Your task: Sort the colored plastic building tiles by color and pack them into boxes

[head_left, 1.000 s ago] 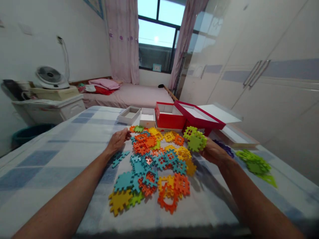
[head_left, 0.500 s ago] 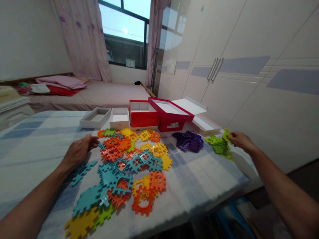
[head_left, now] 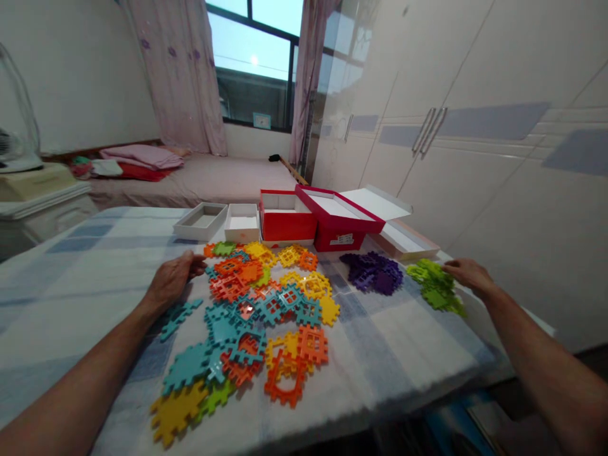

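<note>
My left hand [head_left: 173,278] rests at the left edge of a mixed heap of toothed plastic building pieces, its bent fingers slightly apart beside the orange pieces [head_left: 232,285]; no held piece shows. Teal pieces [head_left: 223,329] and yellow pieces [head_left: 316,285] lie in the same heap. Below my left wrist is a separate teal piece [head_left: 178,318]. On the right, my right hand [head_left: 470,275] has its fingertips at the edge of a pile of lime-green pieces [head_left: 437,288]. Nothing raised shows in it. A pile of purple pieces [head_left: 373,272] lies between heap and green pile.
Behind the pieces stand a grey tray [head_left: 202,223], a white box [head_left: 242,231], a red box [head_left: 289,226], a crimson box [head_left: 339,238] with a tilted lid, and a shallow tray [head_left: 411,244]. A checked cloth [head_left: 370,361] covers the table. A wardrobe [head_left: 479,171] borders the right side.
The green piece that my right hand held up now lies down with the green pile. My left hand stays beside the heap. The whole view has shifted, so things appear farther right.
</note>
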The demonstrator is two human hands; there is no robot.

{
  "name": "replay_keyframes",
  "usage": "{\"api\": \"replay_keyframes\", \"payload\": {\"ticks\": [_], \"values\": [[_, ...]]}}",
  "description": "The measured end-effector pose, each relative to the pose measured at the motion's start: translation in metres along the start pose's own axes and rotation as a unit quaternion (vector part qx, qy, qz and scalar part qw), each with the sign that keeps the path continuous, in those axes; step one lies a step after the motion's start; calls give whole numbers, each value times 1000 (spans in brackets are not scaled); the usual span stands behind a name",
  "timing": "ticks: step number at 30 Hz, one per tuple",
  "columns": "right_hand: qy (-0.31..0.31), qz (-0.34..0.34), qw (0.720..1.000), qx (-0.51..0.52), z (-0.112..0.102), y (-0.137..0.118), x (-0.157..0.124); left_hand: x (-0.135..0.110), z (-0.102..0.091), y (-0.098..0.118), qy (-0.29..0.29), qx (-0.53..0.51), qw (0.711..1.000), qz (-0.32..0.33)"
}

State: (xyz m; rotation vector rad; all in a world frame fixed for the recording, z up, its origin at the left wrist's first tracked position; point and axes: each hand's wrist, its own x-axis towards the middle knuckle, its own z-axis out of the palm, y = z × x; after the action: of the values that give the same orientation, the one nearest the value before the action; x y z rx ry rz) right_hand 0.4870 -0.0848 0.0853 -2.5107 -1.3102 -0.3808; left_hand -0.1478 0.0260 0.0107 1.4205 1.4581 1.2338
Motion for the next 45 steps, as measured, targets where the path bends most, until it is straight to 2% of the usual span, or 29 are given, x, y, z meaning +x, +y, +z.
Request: {"api": "replay_keyframes", "payload": {"ticks": [2, 5, 7, 9, 12, 15, 17, 21, 24, 27, 29, 31, 34, 37, 39, 41, 43, 45], "values": [[-32, 24, 999, -8, -4, -3, -2, -1, 1, -1, 1, -3, 1000, 24], [-2, 40, 999, 1, -7, -28, -12, 0, 3, -3, 7, -7, 999, 48], [20, -26, 997, 63, -11, -61, -30, 1, 3, -5, 14, -5, 998, 56], [8, -126, 980, 154, -17, -105, -56, 2, 3, -8, 11, -4, 998, 65], [-68, -274, 922, 266, -23, -177, -102, 4, 3, -12, 2, -4, 997, 72], [-178, -384, 857, 295, -18, -243, -137, 5, 2, -14, -1, 3, 997, 72], [-197, -416, 847, 266, -10, -278, -152, 5, 2, -13, -3, 14, 997, 76], [-183, -435, 867, 161, 6, -326, -168, 3, 3, -8, 6, 29, 996, 79], [-190, -424, 878, 116, 11, -345, -172, 1, 4, -5, 10, 34, 996, 81], [-231, -390, 876, 164, 16, -352, -171, 1, 4, -6, 6, 53, 994, 94], [-267, -359, 869, 210, 21, -349, -167, 1, 3, -7, 4, 67, 993, 102], [-277, -348, 865, 234, 25, -343, -160, 2, 3, -8, 5, 78, 991, 106], [-259, -380, 859, 223, 25, -331, -143, -1, 4, -5, 8, 93, 990, 107], [-245, -398, 852, 237, 14, -328, -126, -4, 5, 0, 19, 112, 988, 103], [-228, -402, 845, 268, 4, -338, -122, -6, 6, 5, 23, 126, 985, 114], [-211, -419, 836, 286, -2, -357, -126, -7, 7, 8, 3, 139, 979, 151], [-203, -444, 832, 265, -2, -380, -136, -8, 8, 11, -32, 147, 970, 191], [-205, -467, 831, 221, 3, -399, -145, -8, 10, 12, -57, 146, 966, 205]]}}
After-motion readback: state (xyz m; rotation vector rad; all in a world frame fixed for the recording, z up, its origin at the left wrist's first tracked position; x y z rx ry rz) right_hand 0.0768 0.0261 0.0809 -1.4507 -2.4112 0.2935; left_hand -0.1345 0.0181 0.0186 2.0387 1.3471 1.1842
